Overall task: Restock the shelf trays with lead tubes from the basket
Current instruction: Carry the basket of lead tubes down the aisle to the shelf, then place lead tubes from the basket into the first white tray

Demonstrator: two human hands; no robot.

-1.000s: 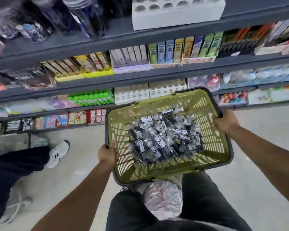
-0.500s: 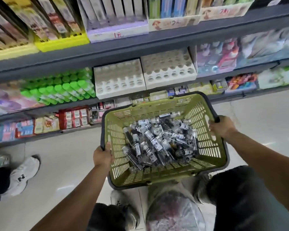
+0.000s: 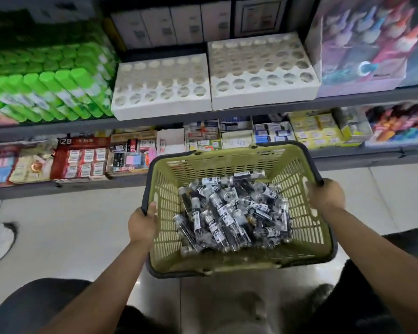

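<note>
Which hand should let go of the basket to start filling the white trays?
Probably right: the right hand grips the basket rim farther forward, nearer the empty right tray than the left hand.

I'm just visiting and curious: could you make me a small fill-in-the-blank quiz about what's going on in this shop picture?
1. The left hand and the right hand both grip the rim of a basket coloured ____.
2. On the shelf beyond it sit ____ white trays, side by side.
3. Every hole in those trays is ____.
4. The lead tubes all lie heaped inside the ____.

Missing words: green; two; empty; basket.
</note>
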